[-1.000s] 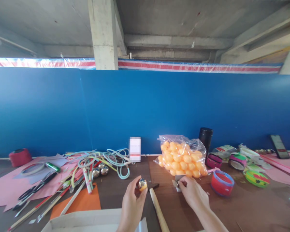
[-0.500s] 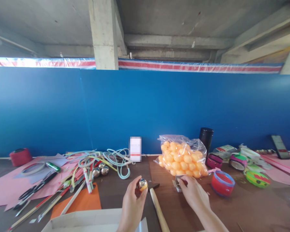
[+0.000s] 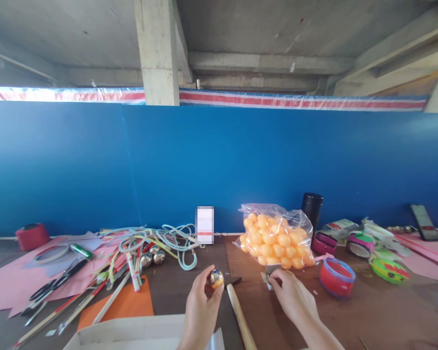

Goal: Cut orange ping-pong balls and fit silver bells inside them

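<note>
My left hand (image 3: 201, 306) is closed round a shiny metal ball (image 3: 216, 276), held up between thumb and fingers; its underside looks orange-yellow. To the right, my right hand (image 3: 294, 295) is low over the table with its fingertips pinched together. They are at a small grey-and-white flat piece (image 3: 272, 268), and whatever sits between them is mostly hidden. Between my hands lies a hammer (image 3: 240, 311), its wooden handle toward me and its dark head partly behind the left hand. Behind my right hand rests a clear bag of orange balls (image 3: 277, 240).
Several metal balls (image 3: 158, 257) sit beside tangled pale-blue cords (image 3: 178, 240). A white box (image 3: 131, 330) is at the front, near orange paper (image 3: 131, 301). Scissors (image 3: 45, 287) lie left. A red-and-blue tape roll (image 3: 336, 277) and black cylinder (image 3: 311, 209) stand right.
The fingertips of my right hand have shifted slightly and now cover more of the small dark, round thing at the flat piece. My left hand keeps the ball in nearly the same place.
</note>
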